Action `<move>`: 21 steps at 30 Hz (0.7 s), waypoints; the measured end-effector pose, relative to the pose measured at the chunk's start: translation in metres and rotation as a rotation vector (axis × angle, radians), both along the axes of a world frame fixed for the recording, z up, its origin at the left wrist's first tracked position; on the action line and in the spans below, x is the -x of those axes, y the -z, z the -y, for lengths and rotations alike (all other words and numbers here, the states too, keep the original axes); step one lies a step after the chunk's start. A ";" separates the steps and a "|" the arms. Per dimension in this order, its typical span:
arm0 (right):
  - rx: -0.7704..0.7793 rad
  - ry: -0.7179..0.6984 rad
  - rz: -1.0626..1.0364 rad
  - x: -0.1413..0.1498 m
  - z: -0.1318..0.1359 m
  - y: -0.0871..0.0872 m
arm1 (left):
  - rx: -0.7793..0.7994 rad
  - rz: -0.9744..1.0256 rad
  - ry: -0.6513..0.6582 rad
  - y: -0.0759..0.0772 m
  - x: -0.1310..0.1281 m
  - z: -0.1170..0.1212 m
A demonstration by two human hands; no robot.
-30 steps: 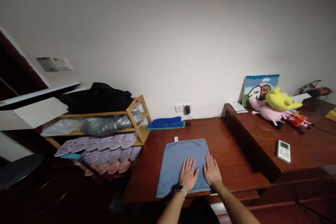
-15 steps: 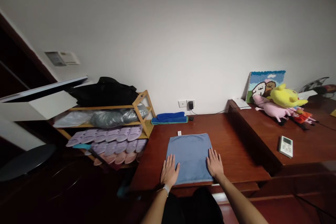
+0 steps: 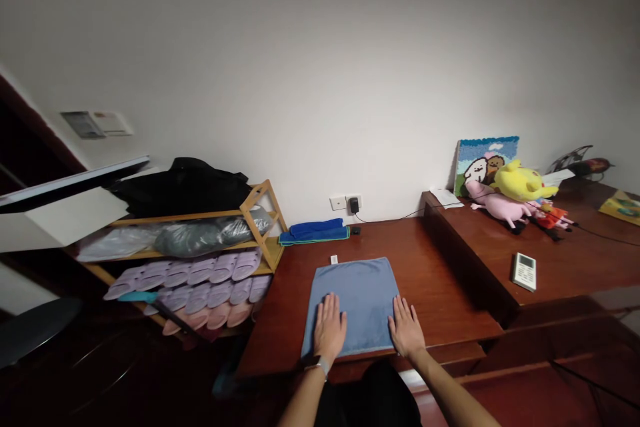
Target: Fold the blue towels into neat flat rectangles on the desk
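Observation:
A blue-grey cloth lies spread out on the reddish-brown wooden table, with a small white tag at its far left corner. My left hand rests flat on the cloth's left part, fingers stretched forward, a watch on its wrist. Palm down, my right hand lies at the cloth's right edge with its fingers spread. Neither hand grips anything. Against the wall behind the cloth sits a folded darker blue cloth with a green edge.
A wooden rack at left holds purple and pink slippers, plastic-wrapped items and a black bag. On the raised desk at right are plush toys, a picture and a white remote control. A charger is plugged into the wall.
My left hand has moved left across the cloth, from near its middle to its left side. My right hand stays at the right edge. The view has shifted slightly.

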State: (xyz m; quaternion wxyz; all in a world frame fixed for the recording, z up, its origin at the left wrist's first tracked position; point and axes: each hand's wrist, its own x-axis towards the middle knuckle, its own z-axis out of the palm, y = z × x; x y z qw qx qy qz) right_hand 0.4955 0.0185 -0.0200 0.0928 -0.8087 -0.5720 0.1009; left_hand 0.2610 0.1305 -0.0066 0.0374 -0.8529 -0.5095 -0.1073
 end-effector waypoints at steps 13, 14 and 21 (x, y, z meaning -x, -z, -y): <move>0.030 -0.022 0.062 0.001 0.001 -0.001 | 0.129 0.054 0.312 0.025 -0.047 0.044; 0.024 -0.014 0.055 0.001 0.001 -0.001 | 0.125 0.037 0.263 0.025 -0.027 0.038; 0.050 -0.019 0.059 -0.002 -0.001 -0.002 | 0.050 -0.018 -0.001 0.028 0.083 0.014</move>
